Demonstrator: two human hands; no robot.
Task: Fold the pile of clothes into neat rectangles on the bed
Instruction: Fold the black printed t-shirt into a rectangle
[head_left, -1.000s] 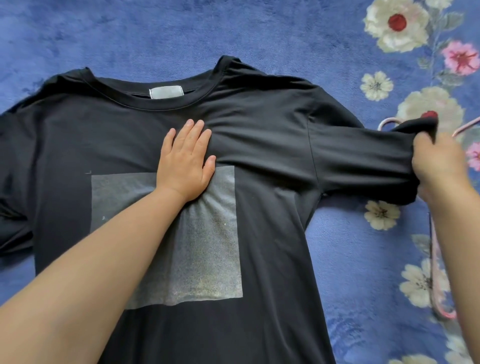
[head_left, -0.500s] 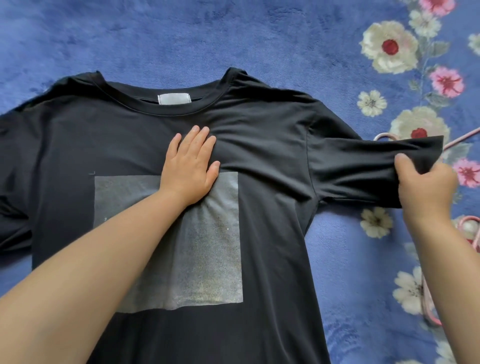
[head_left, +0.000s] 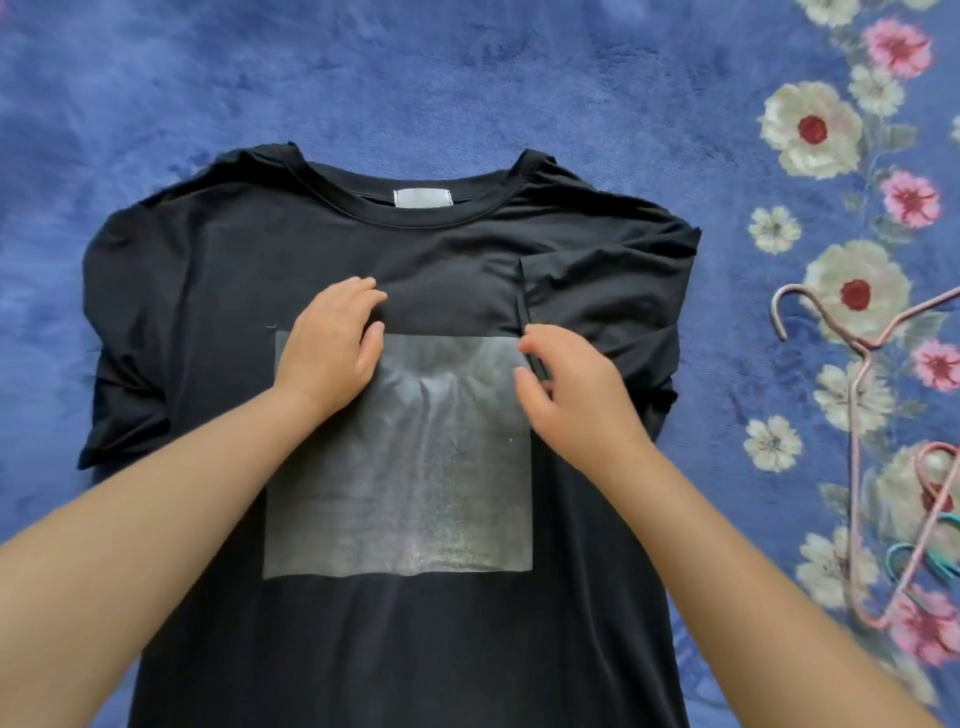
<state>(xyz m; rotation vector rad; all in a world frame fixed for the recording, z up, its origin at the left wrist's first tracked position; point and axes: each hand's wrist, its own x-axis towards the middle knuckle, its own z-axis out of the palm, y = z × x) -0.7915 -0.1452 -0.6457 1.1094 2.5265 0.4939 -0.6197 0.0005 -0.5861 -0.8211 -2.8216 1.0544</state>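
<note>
Two bare forearms reach up from the bottom corners of the frame onto a black T-shirt (head_left: 249, 291) that lies face-up across the middle of the picture, collar toward the top, on a blue plush bed cover (head_left: 156, 88). At the left edge of the shirt, its left-of-frame sleeve (head_left: 124, 395) lies bunched beside the body, with wrinkles along its lower hem. Moving rightward, the left hand (head_left: 332, 348) rests on the chest just above the upper left part of a grey square print (head_left: 400, 488), its fingers (head_left: 358, 291) bent and gathered on the dark cloth, thumb at the print's top edge; whether they pinch a fold or only press cannot be told. Above, a pale rectangular label (head_left: 422, 198) sits inside the neckline. Creases fan down through the top of the print between the two hands. The right hand (head_left: 576, 395) lies at the print's upper right corner, with its fingers (head_left: 535, 343) curled around the thin edge of the right-of-frame sleeve (head_left: 597, 291), which is folded inward over the chest. Farther right, the cover shows a floral border (head_left: 810, 130) with cream and pink blossoms, and a pink wire hanger (head_left: 854, 415) lies on it, with more hangers (head_left: 930, 535) near the right edge, one of them teal.
</note>
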